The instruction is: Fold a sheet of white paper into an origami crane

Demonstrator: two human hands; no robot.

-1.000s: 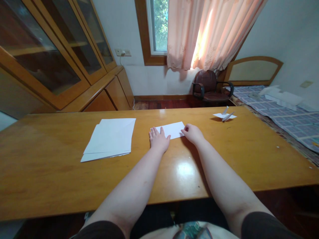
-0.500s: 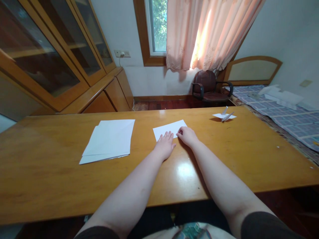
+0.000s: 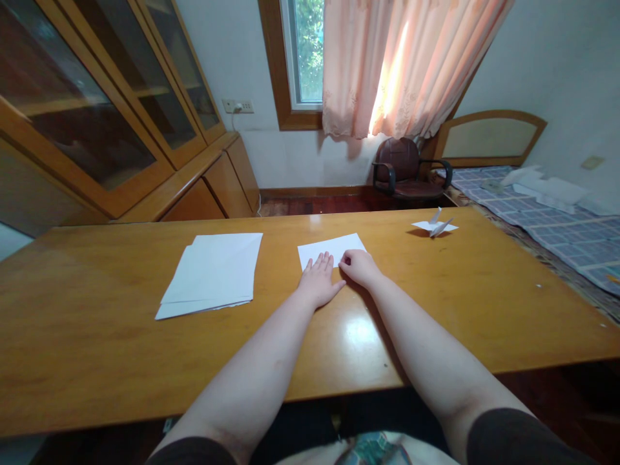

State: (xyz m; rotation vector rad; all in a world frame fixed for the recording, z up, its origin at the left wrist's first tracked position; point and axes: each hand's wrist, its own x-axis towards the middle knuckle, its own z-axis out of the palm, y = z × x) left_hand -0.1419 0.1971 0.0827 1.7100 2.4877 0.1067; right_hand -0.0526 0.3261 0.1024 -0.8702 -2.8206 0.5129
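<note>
An oblong piece of white paper (image 3: 334, 250) lies slightly turned on the table, its near edge partly covered by both hands. My left hand (image 3: 318, 279) rests flat on its near left part, fingers spread and thumb stretched out to the right. At the near right edge of the paper, my right hand (image 3: 359, 265) is curled, thumb and fingers drawn together against that edge; its fingertips are partly hidden. To the left lies a stack of white paper sheets (image 3: 217, 268). A folded white paper bird (image 3: 434, 225) stands at the far right.
The wooden table (image 3: 121, 361) spans the view. Beyond its far edge stands a brown armchair (image 3: 400, 165) under a pink curtain (image 3: 358, 71). A glass-fronted cabinet (image 3: 194, 194) is on the left, a bed (image 3: 523, 194) with a checked cover on the right.
My right hand has slid a little to the left along the paper's near edge. My left hand has shifted slightly left, its thumb now reaching further right. The paper has barely moved.
</note>
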